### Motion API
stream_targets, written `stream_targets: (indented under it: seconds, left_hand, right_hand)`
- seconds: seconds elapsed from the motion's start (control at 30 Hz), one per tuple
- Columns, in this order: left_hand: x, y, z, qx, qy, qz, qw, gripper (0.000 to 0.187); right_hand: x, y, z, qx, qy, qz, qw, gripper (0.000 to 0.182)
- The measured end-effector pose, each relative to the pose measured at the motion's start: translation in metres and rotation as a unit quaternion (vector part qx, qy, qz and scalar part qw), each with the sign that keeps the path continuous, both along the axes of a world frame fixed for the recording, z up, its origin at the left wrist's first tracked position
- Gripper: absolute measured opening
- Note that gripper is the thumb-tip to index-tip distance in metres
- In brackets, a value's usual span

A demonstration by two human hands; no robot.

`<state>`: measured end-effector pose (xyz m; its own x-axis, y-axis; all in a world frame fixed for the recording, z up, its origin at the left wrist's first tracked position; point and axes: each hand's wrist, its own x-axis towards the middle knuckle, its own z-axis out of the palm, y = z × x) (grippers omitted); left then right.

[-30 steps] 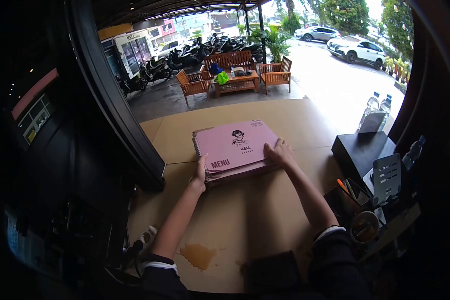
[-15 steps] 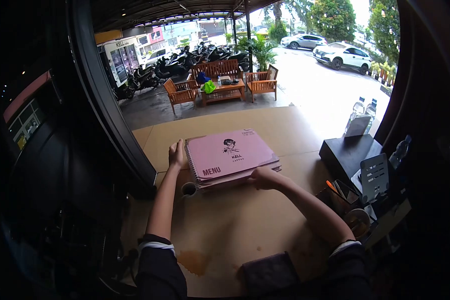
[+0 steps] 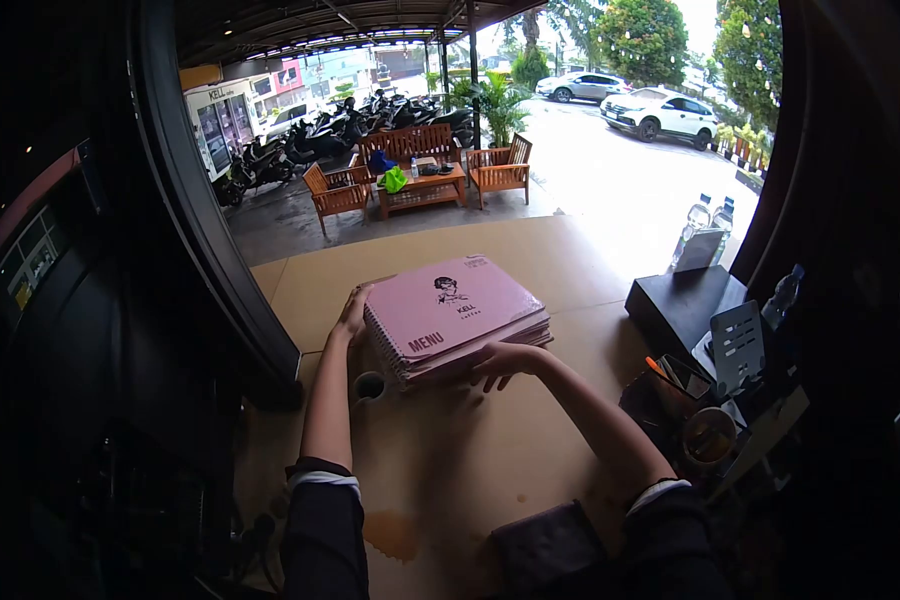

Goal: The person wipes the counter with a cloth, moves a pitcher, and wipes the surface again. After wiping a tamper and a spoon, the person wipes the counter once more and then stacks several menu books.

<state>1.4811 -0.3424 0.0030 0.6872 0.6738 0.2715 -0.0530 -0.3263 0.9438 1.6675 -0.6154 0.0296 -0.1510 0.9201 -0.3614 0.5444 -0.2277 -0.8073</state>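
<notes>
A stack of pink spiral-bound menus (image 3: 455,305) lies on the wooden counter (image 3: 440,450), its spiral edge on the left. My left hand (image 3: 353,312) is against that spiral edge, with the fingertips partly hidden behind the stack. At the front edge, my right hand (image 3: 507,364) touches the menus with its fingers apart and pointing down to the left. A round dark hole (image 3: 369,387) in the counter shows just in front of the stack's left corner.
A dark cloth or pouch (image 3: 548,545) lies near me. On the right are a black box (image 3: 688,305), water bottles (image 3: 698,215), a pen holder (image 3: 678,383) and a metal stand (image 3: 737,345). Window frames flank the counter; wooden chairs stand outside.
My left hand has closed in on the spiral edge. The fingers of my right hand have spread at the front edge. The view has shifted slightly, and the stack appears more squarely between my hands.
</notes>
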Motion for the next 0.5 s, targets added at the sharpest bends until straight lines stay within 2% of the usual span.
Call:
stream_targets:
  seconds: [0.03, 0.07, 0.1, 0.13, 0.17, 0.2, 0.23, 0.27, 0.33, 0.37, 0.4, 0.43, 0.5]
  left_hand:
    - [0.0, 0.01, -0.008, 0.002, -0.001, -0.001, 1.0, 0.053]
    - [0.0, 0.008, -0.011, -0.051, 0.011, 0.056, 0.997, 0.056]
    - [0.003, 0.007, -0.014, -0.105, 0.023, 0.111, 0.988, 0.06]
    - [0.005, 0.007, -0.016, -0.105, 0.019, 0.104, 0.989, 0.06]
    - [0.007, 0.008, -0.019, -0.15, -0.049, 0.028, 0.987, 0.063]
    - [0.009, 0.01, -0.022, -0.195, -0.115, -0.048, 0.973, 0.067]
    - [0.011, 0.012, -0.023, -0.197, -0.119, -0.053, 0.972, 0.067]
    - [0.01, 0.01, -0.02, -0.211, -0.122, -0.066, 0.967, 0.068]
    - [0.006, 0.006, -0.015, -0.217, -0.118, -0.088, 0.965, 0.071]
    - [0.01, 0.024, -0.029, -0.216, -0.117, -0.086, 0.966, 0.071]
    - [0.017, 0.054, -0.057, -0.173, -0.104, -0.029, 0.979, 0.072]
    - [0.017, 0.071, -0.071, -0.128, -0.091, 0.028, 0.987, 0.073]
    - [0.006, 0.058, -0.059, -0.099, -0.076, 0.028, 0.992, 0.079]
  right_hand:
    - [-0.001, -0.005, -0.002, -0.093, 0.077, -0.045, 0.992, 0.039]
    - [-0.002, -0.01, -0.013, -0.118, 0.134, -0.035, 0.983, 0.048]
    - [-0.008, -0.02, -0.02, -0.131, 0.255, -0.08, 0.955, 0.045]
    - [-0.015, -0.025, -0.033, -0.099, 0.363, -0.11, 0.92, 0.038]
    - [-0.021, -0.026, -0.048, -0.066, 0.465, -0.137, 0.872, 0.031]
    - [-0.028, -0.025, -0.059, -0.046, 0.5, -0.175, 0.847, 0.029]
    - [-0.036, -0.021, -0.064, -0.026, 0.534, -0.211, 0.818, 0.026]
    - [-0.046, -0.02, -0.059, 0.01, 0.533, -0.248, 0.809, 0.029]
    - [-0.045, -0.015, -0.047, -0.002, 0.534, -0.251, 0.807, 0.034]
    - [-0.045, -0.01, -0.04, -0.013, 0.538, -0.25, 0.805, 0.04]
    - [-0.043, -0.01, -0.033, -0.016, 0.505, -0.263, 0.822, 0.053]
    - [-0.045, -0.012, -0.021, -0.019, 0.5, -0.299, 0.812, 0.063]
    - [-0.037, -0.015, -0.01, -0.051, 0.49, -0.312, 0.812, 0.068]
